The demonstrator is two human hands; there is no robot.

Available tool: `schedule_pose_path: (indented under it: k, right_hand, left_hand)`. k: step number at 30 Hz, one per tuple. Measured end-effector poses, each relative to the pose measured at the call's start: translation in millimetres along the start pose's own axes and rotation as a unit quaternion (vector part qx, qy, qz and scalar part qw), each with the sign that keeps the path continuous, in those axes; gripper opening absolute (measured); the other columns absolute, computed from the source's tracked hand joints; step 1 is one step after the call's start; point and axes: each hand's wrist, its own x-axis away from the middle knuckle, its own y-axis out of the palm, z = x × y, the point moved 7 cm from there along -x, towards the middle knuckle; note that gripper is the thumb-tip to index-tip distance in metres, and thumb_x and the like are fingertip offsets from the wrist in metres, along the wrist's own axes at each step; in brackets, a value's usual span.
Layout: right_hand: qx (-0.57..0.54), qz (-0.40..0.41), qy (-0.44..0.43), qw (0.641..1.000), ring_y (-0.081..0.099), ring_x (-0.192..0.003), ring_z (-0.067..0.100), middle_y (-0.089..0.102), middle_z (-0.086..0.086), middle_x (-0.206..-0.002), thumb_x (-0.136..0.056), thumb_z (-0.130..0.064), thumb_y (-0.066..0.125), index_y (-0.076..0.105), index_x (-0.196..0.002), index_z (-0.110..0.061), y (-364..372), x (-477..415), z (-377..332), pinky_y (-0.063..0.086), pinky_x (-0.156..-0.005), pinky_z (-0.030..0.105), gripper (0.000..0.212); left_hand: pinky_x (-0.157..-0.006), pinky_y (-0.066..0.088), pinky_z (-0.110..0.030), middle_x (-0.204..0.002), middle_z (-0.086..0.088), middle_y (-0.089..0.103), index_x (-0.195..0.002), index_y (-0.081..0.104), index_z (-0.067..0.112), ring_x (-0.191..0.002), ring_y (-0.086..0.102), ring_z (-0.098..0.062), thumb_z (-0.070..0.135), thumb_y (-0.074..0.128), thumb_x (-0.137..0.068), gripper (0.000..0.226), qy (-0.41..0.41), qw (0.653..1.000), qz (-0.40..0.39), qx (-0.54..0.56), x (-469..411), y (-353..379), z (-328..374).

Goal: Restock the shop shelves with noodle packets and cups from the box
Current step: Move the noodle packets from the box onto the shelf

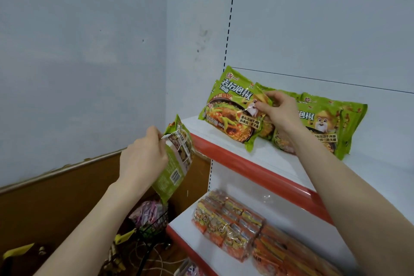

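Pale grey-blue walls (78,51) meet in a corner above the left hand (143,159), scuffed near the join. Brown wood panelling (44,204) runs low, left of it. White shelving (268,159), red edge strips (246,167), slotted upright (228,29) above the right hand (277,114). Flat, even light.

One green noodle packet (174,163) in the left hand (143,157), at least three green packets (233,110) on the top shelf (268,159), orange packs (228,226) below uncounted
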Motion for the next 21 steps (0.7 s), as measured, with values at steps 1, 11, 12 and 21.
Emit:
schedule_pose_path:
  k: [1, 11, 12, 21]
  right_hand:
    - [0.007, 0.012, -0.017, 1.000, 0.056, -0.099, 0.021, 0.061, 0.004, -0.107, -0.079, -0.010, 0.070, 0.062, -0.111, -0.011, 4, -8, -4, 0.052, -0.083, 0.035, 0.033]
    - [0.101, -0.011, -0.074, 0.992, 0.056, -0.100, 0.022, 0.064, 0.010, -0.114, -0.084, -0.007, 0.062, 0.064, -0.111, -0.007, 76, -82, 4, 0.042, -0.090, 0.033, 0.027]
    - [0.108, -0.017, -0.072, 0.991, 0.057, -0.104, 0.024, 0.064, 0.011, -0.116, -0.084, -0.007, 0.062, 0.063, -0.112, -0.006, 81, -86, 7, 0.041, -0.091, 0.033, 0.028]
    - [0.167, -0.027, -0.060, 0.984, 0.048, -0.123, 0.028, 0.054, 0.015, -0.132, -0.090, -0.006, 0.055, 0.054, -0.125, -0.002, 107, -104, 31, 0.034, -0.102, 0.032, 0.036]
  left_hand:
    - [-0.053, 0.036, -0.034, -0.066, -0.005, 0.051, -0.103, 0.046, 0.008, -0.061, 0.049, -0.030, 0.024, 0.039, -0.097, 0.019, -0.002, 1.000, 0.003, -0.003, -2, -1, -1]
    - [-0.046, 0.025, -0.030, -0.065, -0.004, 0.050, -0.099, 0.046, 0.008, -0.067, 0.056, -0.034, 0.023, 0.041, -0.097, 0.016, -0.031, 0.998, 0.037, -0.032, -16, -6, -13]
    - [-0.046, 0.026, -0.030, -0.064, -0.003, 0.050, -0.100, 0.046, 0.008, -0.064, 0.055, -0.033, 0.024, 0.041, -0.097, 0.016, -0.033, 0.998, 0.037, -0.038, -17, -5, -15]
    - [-0.044, 0.023, -0.029, -0.055, 0.005, 0.041, -0.098, 0.042, 0.013, -0.056, 0.044, -0.025, 0.028, 0.038, -0.098, 0.016, -0.056, 0.996, 0.025, -0.066, -21, 6, -25]
